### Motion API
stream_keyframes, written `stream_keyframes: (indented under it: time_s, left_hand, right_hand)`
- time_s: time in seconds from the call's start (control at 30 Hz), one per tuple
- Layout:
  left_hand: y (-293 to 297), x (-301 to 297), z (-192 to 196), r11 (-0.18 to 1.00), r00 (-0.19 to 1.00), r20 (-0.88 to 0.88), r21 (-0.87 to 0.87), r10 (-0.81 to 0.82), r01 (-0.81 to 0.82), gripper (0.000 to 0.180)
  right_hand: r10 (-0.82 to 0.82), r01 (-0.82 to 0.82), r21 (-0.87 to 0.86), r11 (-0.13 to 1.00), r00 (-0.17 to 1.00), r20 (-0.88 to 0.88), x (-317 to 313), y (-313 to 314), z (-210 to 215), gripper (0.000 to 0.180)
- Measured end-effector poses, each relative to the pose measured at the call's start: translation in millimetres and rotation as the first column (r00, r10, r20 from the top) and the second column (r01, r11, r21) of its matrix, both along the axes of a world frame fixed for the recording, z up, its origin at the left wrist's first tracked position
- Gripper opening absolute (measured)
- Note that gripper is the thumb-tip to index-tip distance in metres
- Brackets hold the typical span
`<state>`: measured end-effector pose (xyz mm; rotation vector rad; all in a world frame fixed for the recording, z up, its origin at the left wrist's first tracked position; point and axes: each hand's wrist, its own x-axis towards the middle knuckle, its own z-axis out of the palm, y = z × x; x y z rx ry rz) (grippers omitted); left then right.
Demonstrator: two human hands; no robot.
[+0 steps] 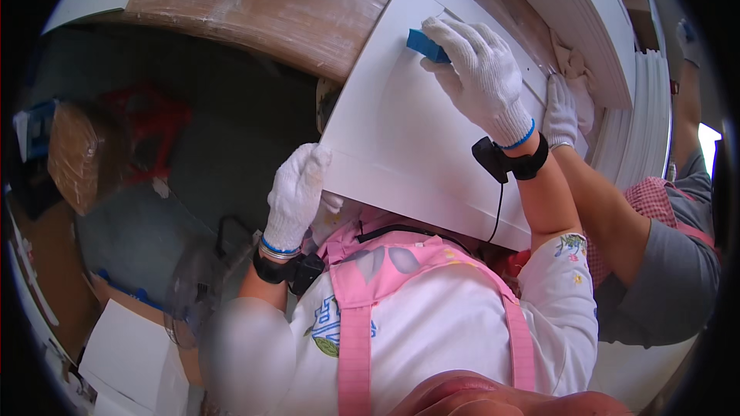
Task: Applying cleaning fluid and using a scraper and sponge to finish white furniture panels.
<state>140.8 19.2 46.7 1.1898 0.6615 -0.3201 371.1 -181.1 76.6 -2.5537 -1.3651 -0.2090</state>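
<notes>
A large white panel (401, 139) with a recessed centre lies tilted in front of me. My left hand (297, 189), in a white knit glove, grips the panel's lower left edge. My right hand (482, 77), also gloved, presses a small blue block (426, 45) flat against the panel's upper part. Black bands sit on both my wrists, and a thin cable runs down from the right one.
Another person's gloved hand (560, 112) rests on the panel's right edge, their arm reaching in from the right. A plastic-wrapped brown board (270, 11) lies behind the panel. White curved mouldings (617, 23) stack at upper right. A fan (196, 293) and cardboard (73, 154) stand on the left.
</notes>
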Motion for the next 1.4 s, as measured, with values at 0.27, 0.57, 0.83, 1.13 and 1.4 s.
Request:
stream_keyframes:
  time_s: [0.27, 0.57, 0.83, 1.13, 1.4]
  left_hand:
    - [0, 1, 0, 1.000, 1.000, 0.021, -0.019, 0.007, -0.007, 0.043]
    - [1, -2, -3, 1.000, 0.999, 0.031, -0.014, -0.016, 0.017, 0.046]
    - [2, -1, -2, 0.999, 0.998, 0.045, -0.018, -0.037, 0.038, 0.045]
    - [3, -2, -4, 0.999, 0.997, 0.054, -0.005, -0.053, 0.053, 0.044]
    - [3, -1, -2, 0.997, 0.997, 0.041, 0.026, -0.068, 0.067, 0.045]
  right_hand:
    - [-0.004, 0.004, -0.024, 1.000, 1.000, 0.022, 6, -1, -2, 0.045]
    - [-0.039, 0.041, -0.056, 0.998, 0.999, 0.032, 10, -1, 3, 0.044]
    - [0.002, -0.001, -0.038, 0.999, 1.000, 0.021, 10, -1, 1, 0.045]
    - [0.065, -0.066, -0.010, 0.998, 0.998, -0.027, 0, 5, 8, 0.043]
    - [0.025, -0.023, 0.021, 1.000, 0.994, -0.106, -5, 3, 8, 0.044]
